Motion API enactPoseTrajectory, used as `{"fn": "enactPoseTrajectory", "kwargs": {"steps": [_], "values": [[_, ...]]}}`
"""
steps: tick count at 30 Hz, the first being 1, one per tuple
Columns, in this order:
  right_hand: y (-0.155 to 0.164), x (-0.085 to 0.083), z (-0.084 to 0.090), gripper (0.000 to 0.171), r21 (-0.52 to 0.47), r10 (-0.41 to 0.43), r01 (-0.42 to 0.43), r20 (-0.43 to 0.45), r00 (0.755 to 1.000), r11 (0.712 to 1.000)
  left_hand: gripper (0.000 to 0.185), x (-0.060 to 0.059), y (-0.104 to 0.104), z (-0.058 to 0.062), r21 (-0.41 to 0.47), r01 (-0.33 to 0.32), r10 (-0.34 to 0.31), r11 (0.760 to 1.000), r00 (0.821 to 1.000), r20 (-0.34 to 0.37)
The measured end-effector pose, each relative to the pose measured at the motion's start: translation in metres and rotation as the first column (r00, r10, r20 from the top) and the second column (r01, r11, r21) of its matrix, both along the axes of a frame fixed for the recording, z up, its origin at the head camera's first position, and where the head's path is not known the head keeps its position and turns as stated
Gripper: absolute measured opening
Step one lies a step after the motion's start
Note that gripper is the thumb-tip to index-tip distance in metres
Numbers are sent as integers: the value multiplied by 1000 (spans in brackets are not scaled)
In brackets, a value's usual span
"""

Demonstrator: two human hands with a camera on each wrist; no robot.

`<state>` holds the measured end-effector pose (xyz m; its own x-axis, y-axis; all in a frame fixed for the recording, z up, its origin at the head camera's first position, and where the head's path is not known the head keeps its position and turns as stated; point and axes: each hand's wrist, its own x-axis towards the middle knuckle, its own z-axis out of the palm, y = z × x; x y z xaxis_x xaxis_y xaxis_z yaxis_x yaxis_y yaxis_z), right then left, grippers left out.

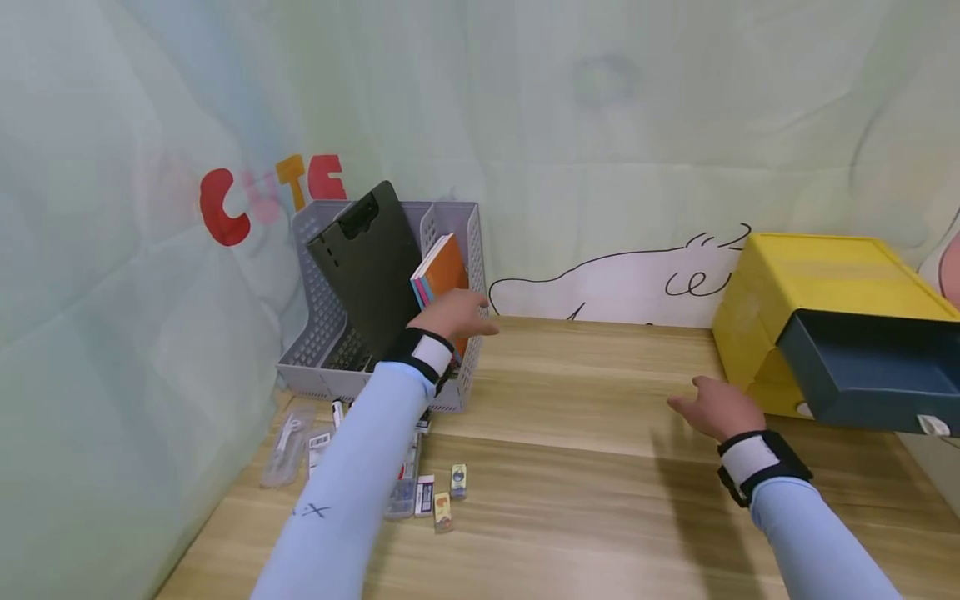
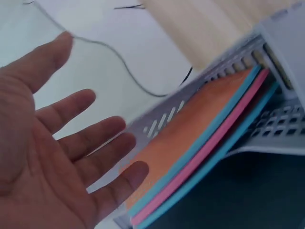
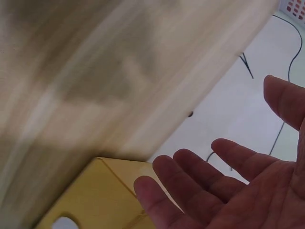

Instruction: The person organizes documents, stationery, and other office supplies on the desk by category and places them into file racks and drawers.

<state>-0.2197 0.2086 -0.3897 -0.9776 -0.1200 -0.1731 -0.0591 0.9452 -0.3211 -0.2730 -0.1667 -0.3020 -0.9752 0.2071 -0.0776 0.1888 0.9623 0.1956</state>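
Your left hand, fingers spread, hovered by the notebooks in the grey file rack at the table's back-left corner; your right hand hung relaxed near the yellow drawer box.

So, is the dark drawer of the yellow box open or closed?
Open. The dark drawer sticks far out of the yellow box front, beside the right hand.
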Motion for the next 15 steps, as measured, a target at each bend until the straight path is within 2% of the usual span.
{"fn": "enactPoseTrajectory", "kwargs": {"steps": [6, 9, 12, 15], "values": [[5, 1, -7, 70, -14, -13, 14, 12, 1000, 1000, 52, 8, -19, 10, 18, 33, -34, 999, 999, 14], [6, 2, -8, 70, -20, -26, 27, 25, 999, 999, 51, 19, -32, 15, 19, 32, -32, 999, 999, 18], [5, 2, -10, 70, -23, -48, 49, 38, 998, 999, 37, 32, -46, 23, 11, 31, -31, 999, 999, 10], [6, 2, -14, 71, -32, -66, 67, 48, 997, 997, 23, 45, -58, 25, -15, -9, 10, 1000, 999, 47]]}}
